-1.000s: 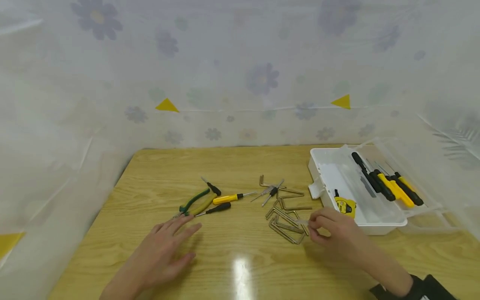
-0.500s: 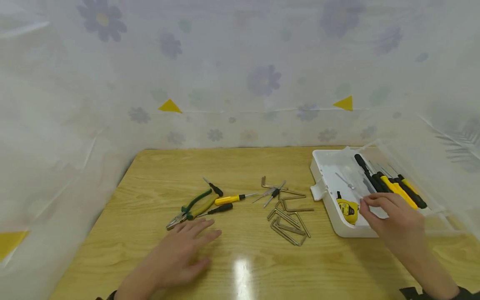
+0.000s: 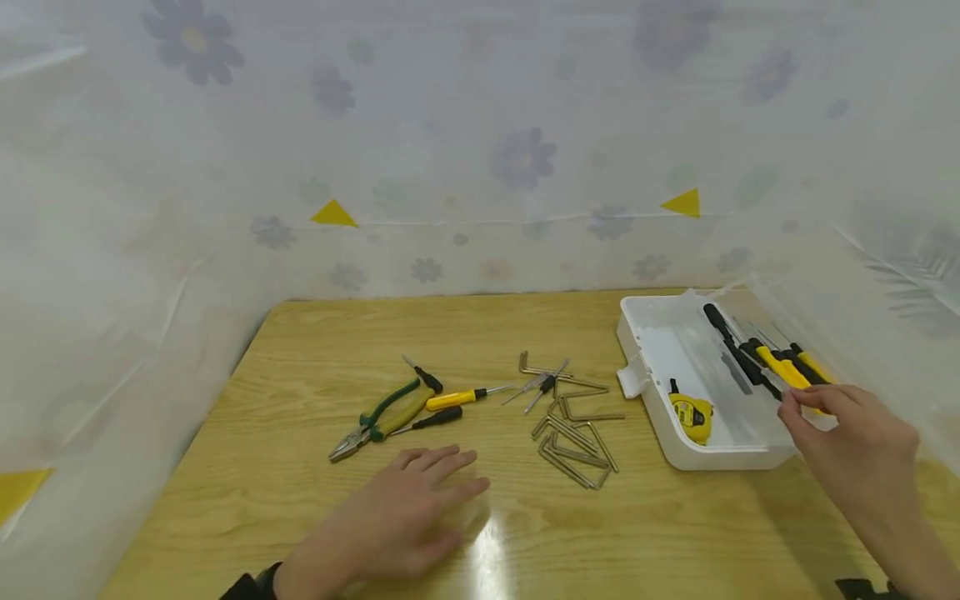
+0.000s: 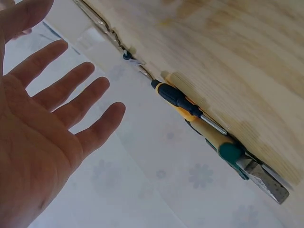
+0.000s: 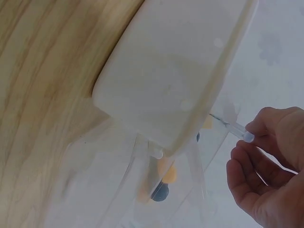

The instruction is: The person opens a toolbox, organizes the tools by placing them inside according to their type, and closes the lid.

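My right hand (image 3: 855, 442) pinches a small clear-handled screwdriver (image 5: 239, 131) between thumb and index finger, over the front right of the white toolbox (image 3: 720, 460). Its thin shaft points into the box, where several yellow and black screwdrivers (image 3: 780, 367) lie along the right side. A yellow tape measure (image 3: 692, 419) sits at the box's front left. My left hand (image 3: 405, 512) hovers low over the table, palm down, fingers spread and holding nothing. Just beyond it are pliers (image 3: 365, 435) with green and yellow handles, a yellow-handled screwdriver (image 3: 452, 399) and a black-handled one (image 3: 442, 416).
Several brass-coloured hex keys (image 3: 596, 417) lie in a loose pile mid-table, left of the box. Small screwdrivers (image 3: 548, 383) rest among them at the back. The box's transparent lid (image 3: 817, 333) is folded open to the right. A flowered sheet hangs behind the table.
My right hand has carried the clear-handled screwdriver from beside the hex keys rightward over the toolbox. My left hand has drifted right, away from the pliers' tip.
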`<state>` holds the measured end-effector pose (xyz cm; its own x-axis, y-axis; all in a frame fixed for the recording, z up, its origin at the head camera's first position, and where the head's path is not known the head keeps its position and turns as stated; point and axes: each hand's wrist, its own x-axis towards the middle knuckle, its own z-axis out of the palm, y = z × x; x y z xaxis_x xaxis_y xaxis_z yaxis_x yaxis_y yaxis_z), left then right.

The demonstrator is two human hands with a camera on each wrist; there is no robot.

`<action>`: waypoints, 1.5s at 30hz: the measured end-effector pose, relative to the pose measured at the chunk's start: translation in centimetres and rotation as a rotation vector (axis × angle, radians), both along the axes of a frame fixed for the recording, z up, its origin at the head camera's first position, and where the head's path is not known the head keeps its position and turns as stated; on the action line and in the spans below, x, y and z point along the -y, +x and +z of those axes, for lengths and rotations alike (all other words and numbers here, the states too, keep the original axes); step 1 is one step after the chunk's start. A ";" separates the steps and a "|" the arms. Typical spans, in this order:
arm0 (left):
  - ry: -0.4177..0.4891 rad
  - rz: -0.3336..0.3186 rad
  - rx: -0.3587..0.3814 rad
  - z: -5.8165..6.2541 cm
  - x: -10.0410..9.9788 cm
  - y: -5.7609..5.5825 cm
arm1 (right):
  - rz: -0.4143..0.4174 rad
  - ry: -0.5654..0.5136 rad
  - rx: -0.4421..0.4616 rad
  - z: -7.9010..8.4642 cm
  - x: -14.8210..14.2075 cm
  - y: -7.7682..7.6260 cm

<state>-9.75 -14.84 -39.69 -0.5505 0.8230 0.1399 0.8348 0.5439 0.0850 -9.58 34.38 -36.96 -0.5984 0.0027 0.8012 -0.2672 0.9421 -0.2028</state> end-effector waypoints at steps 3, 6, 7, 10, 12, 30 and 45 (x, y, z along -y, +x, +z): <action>-0.003 -0.030 0.009 0.1 -0.6 0.0 | -0.036 0.041 0.059 0.0 -0.1 0.0; 0.002 -0.054 0.008 0.1 -1.1 -0.1 | -0.054 0.075 0.109 0.0 -0.1 0.0; 0.001 -0.057 0.004 0.1 -1.2 -0.1 | -0.055 0.087 0.125 0.0 -0.1 0.0; -0.009 -0.065 -0.022 0.1 -1.5 -0.1 | -0.061 0.094 0.180 -0.2 -0.1 -0.1; -0.013 -0.071 -0.032 0.1 -1.7 -0.1 | -0.054 0.087 0.214 -0.3 0.1 -0.2; 0.025 0.132 0.089 0.2 0.8 -3.1 | 0.447 0.303 0.330 -1.4 15.8 -4.2; 0.072 0.425 0.042 1.0 9.7 -5.3 | 0.632 0.562 0.721 -5.2 25.0 -10.7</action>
<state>-15.05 -24.52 -38.67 -0.8447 0.5111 0.1590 0.5331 0.8299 0.1644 -20.33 9.34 -42.12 -0.6900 -0.7216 0.0566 -0.7233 0.6844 -0.0915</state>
